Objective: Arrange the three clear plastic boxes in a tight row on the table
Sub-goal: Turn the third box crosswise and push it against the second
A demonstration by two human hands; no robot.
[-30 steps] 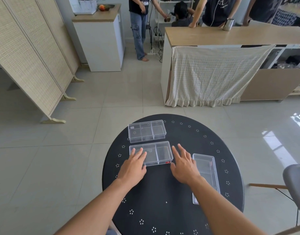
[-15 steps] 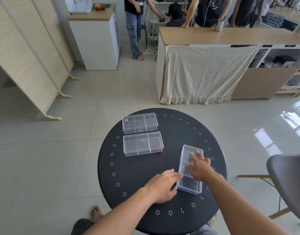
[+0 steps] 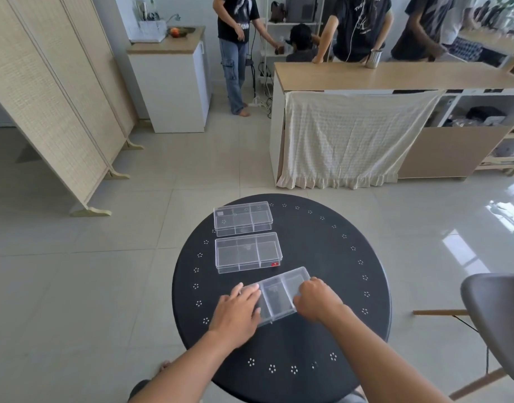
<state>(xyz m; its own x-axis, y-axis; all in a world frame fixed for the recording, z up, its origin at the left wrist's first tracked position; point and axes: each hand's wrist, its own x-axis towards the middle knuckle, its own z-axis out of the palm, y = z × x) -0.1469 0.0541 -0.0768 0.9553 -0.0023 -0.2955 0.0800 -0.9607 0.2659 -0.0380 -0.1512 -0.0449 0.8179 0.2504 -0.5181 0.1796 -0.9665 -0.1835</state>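
Observation:
Three clear plastic boxes lie on the round black table [image 3: 322, 257]. The far box [image 3: 242, 218] and the middle box [image 3: 247, 252] lie parallel, with a small gap between them. The near box [image 3: 280, 295] sits skewed, its right end turned toward the far side, just below the middle box and apart from it. My left hand [image 3: 238, 311] presses flat on the near box's left end. My right hand [image 3: 315, 299] grips its right end with curled fingers.
A grey chair [image 3: 497, 321] stands close to the table's right side. A counter draped with a cream cloth [image 3: 348, 141] lies beyond the table. Folding screens [image 3: 46, 97] stand at the left. Several people stand at the back.
Both hands left the middle box and took the third box from the table's right side. It has moved left and turned from lengthwise to nearly crosswise, below the middle box.

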